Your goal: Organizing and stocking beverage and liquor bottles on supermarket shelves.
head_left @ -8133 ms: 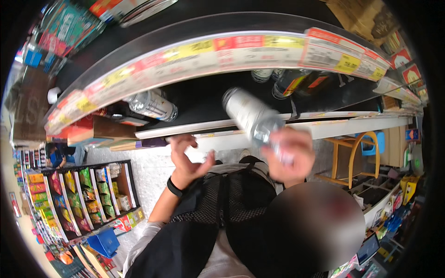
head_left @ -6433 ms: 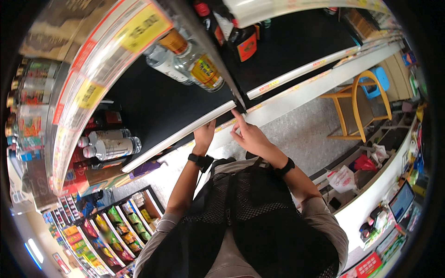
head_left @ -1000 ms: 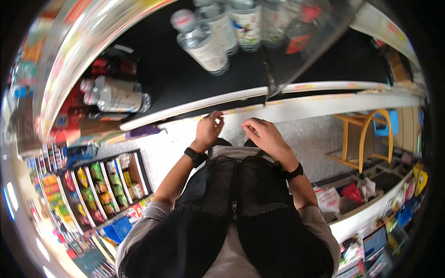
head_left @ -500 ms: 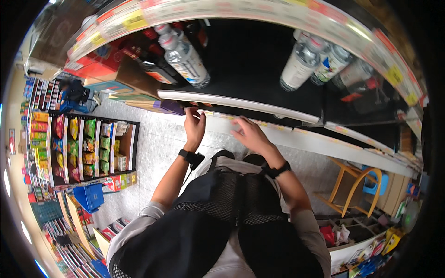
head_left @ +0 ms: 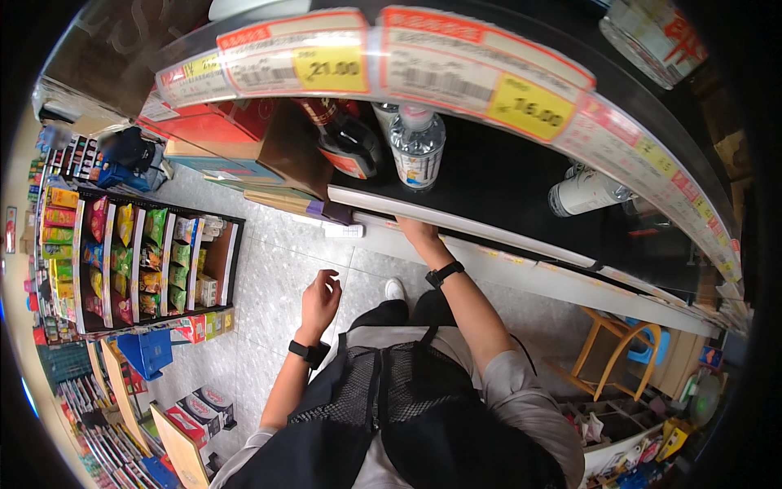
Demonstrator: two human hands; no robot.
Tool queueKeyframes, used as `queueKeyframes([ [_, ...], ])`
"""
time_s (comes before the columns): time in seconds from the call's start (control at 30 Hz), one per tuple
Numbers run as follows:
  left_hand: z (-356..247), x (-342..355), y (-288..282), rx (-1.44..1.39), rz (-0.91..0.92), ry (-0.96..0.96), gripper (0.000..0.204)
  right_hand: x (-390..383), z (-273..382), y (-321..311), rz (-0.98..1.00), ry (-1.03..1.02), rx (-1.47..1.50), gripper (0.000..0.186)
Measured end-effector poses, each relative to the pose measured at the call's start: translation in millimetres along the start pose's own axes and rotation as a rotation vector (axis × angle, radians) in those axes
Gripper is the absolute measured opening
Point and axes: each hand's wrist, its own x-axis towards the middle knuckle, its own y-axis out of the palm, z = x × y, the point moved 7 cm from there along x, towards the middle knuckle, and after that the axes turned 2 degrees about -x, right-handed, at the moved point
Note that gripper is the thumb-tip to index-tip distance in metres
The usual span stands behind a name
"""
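My right hand (head_left: 417, 232) reaches in beneath the white front edge (head_left: 472, 225) of a black shelf; its fingers are hidden there, so what they touch does not show. Lower and to the left, my left hand (head_left: 321, 303) hangs over the floor with loosely bent fingers and nothing visible in it. On the shelf above my right hand stands a clear bottle (head_left: 417, 159) with a pink cap. Beside it leans a dark bottle (head_left: 349, 148) with an orange-edged label. Farther right is another clear bottle (head_left: 585, 192) with a white label.
A curved rail of price tags (head_left: 301, 61) crosses the top. Cardboard boxes (head_left: 281, 159) sit left of the bottles. A snack rack (head_left: 155, 253) and blue bin (head_left: 145, 352) stand left. A wooden chair (head_left: 607, 350) is at right, and a person (head_left: 134, 155) is far left.
My right hand has moved forward under the shelf edge. My left hand has drawn back from the shelf, its fingers more bent. The view has shifted nearer the upper price rail.
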Motion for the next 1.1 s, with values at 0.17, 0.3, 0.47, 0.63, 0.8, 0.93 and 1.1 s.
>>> queueKeyframes([
  [0.17, 6, 17, 13, -0.062, 0.07, 0.012, 0.023, -1, 6, -8, -0.043, -0.053, -0.116, 0.03],
  [0.3, -8, 41, 23, -0.109, 0.102, 0.087, 0.028, -13, 12, -28, -0.062, -0.081, -0.101, 0.026],
  [0.47, -34, 57, 24, -0.133, 0.076, 0.156, 0.028, -72, 29, -114, -0.375, -0.463, -0.109, 0.029],
  [0.63, -105, 59, 13, -0.173, 0.244, 0.362, 0.043, -109, 73, -225, -0.201, -0.4, 0.202, 0.033],
  [0.8, -233, 48, -9, -0.213, 0.271, 0.85, 0.071, -100, 128, -333, -0.252, -0.476, 0.232, 0.039],
  [0.93, -273, 55, 4, -0.26, 0.102, 0.852, 0.065, -73, 140, -361, -0.414, -0.528, 0.346, 0.037],
  [1.1, -275, 83, 49, -0.315, -0.091, 0.736, 0.055, -42, 123, -341, -0.606, -0.264, 0.244, 0.054],
])
